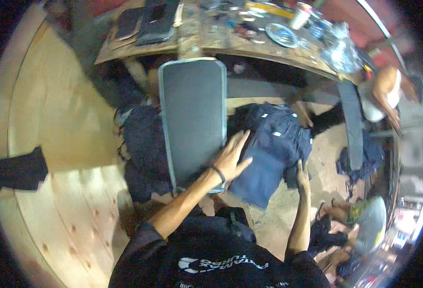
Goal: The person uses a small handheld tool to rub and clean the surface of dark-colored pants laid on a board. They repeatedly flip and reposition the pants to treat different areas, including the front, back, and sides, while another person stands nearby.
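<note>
Across your 12 o'clock runs a wooden table (211,34), its bare top worn and stained. At 11 o'clock on it lie dark flat pieces (156,23), side by side. Between 12 and 1 you have small clutter (247,31), too blurred to sort; at 1 o'clock a round blue-and-white dish (282,35) and, just beyond it, a pale cylinder (300,17). A clear plastic bag (340,52) sits near the table's end at 2 o'clock. At your 8 to 10 o'clock, pale plywood (72,216) bears a dark cloth (17,170) at 9.
</note>
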`<state>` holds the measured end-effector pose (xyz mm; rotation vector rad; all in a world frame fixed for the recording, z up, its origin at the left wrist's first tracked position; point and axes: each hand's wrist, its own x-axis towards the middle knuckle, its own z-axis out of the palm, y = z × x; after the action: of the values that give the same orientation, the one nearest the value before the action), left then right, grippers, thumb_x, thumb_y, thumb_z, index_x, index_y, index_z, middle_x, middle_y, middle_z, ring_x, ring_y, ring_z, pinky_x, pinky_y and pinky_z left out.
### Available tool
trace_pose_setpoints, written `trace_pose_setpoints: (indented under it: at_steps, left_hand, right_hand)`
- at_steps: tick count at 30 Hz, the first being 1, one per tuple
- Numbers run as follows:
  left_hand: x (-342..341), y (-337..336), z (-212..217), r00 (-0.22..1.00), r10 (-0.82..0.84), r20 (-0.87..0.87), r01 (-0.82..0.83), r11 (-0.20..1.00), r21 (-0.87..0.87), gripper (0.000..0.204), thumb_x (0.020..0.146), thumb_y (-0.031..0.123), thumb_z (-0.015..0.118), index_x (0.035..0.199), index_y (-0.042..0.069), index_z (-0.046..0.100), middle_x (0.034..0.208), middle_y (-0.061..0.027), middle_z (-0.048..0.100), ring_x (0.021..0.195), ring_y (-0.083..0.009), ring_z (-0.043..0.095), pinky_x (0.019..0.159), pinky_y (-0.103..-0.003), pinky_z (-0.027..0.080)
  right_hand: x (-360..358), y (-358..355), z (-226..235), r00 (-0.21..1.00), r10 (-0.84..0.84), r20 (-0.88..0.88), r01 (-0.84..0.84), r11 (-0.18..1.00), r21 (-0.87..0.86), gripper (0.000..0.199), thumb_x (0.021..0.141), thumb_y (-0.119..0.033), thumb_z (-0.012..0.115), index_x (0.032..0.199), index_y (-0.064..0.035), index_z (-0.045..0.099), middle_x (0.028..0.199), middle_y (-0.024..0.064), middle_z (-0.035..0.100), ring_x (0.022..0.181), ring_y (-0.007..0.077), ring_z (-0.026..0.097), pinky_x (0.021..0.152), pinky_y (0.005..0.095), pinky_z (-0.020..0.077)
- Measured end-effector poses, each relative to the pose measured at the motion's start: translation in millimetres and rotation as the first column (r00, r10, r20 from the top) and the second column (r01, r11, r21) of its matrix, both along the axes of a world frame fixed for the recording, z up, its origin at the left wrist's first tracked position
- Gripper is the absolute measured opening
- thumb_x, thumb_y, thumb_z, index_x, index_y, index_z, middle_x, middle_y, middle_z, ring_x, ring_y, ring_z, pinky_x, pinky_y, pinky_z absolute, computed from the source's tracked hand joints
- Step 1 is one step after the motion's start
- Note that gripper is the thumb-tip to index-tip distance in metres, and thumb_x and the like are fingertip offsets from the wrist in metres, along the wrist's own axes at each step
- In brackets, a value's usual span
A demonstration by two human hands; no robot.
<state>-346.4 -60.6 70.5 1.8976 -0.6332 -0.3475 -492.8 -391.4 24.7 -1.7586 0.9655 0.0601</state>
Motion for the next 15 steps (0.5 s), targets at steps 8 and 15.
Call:
trace_pose_setpoints:
  at_steps: [8,15]
  left_hand:
    - [97,237,-127,0.511,0.834,0.209,-0.845,0.532,-0.057,0.028,0.097,0.017,0.067,0.122,0.004,0.067,0.120,-0.0183,0.069,0.112,-0.0381,0.066,0.097,-0.046,0.053]
    - [163,257,-344,0.870,0.036,0.493,-0.436,0.524,0.732,0.040,0.104,0.014,0.046,0.140,0.017,0.064,0.145,-0.0077,0.061,0.144,-0.0295,0.047,0.122,-0.065,0.023]
  right_hand:
    - [-68,57,-192,0.847,0.233,-0.478,-0.339,0.929,-0.148,0.083,0.101,-0.040,0.061,0.163,-0.0018,0.020,0.081,0.0155,0.070,0.063,0.0239,0.066,0.063,0.0396,0.0578]
    - [-164,125,-202,0.667,0.307,-0.678,-0.428,0.904,-0.012,0.080,0.097,-0.023,0.068,0.163,-0.0017,0.028,0.081,0.0151,0.073,0.068,0.0258,0.068,0.072,0.0406,0.0596]
